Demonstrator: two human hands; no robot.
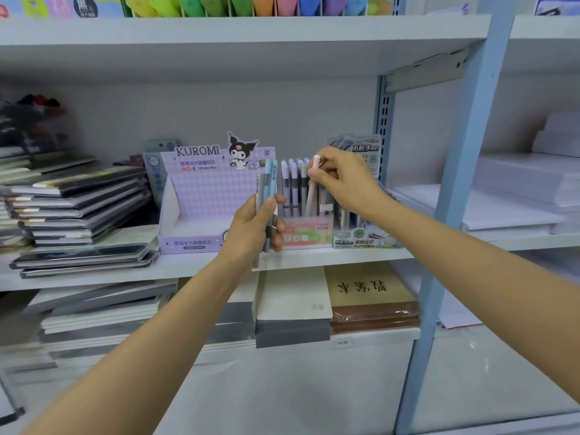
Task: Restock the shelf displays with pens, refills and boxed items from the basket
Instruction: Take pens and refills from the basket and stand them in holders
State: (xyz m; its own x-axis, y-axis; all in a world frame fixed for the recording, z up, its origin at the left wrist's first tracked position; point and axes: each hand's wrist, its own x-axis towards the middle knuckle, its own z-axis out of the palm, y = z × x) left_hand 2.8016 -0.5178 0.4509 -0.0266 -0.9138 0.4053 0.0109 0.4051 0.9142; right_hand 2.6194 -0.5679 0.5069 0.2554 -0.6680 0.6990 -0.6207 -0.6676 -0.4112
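Note:
My left hand (255, 227) grips a small bundle of pens (266, 186), blue and grey, upright in front of the middle shelf. My right hand (340, 180) pinches the top of a pale pink pen (312, 191) that stands in the pink FRUIT SODA display box (306, 235), among several purple and grey pens (293, 180). Left of it stands a purple KUROMI display box (194, 202), which looks empty inside. To the right, partly behind my right wrist, is a green-grey lead refill display (361, 240). The basket is out of view.
Stacks of notebooks (78, 202) fill the shelf's left side. A blue shelf upright (452, 196) rises on the right, with white paper stacks (518, 196) beyond it. Books (370, 290) lie on the lower shelf. Coloured highlighters (251, 4) line the top shelf.

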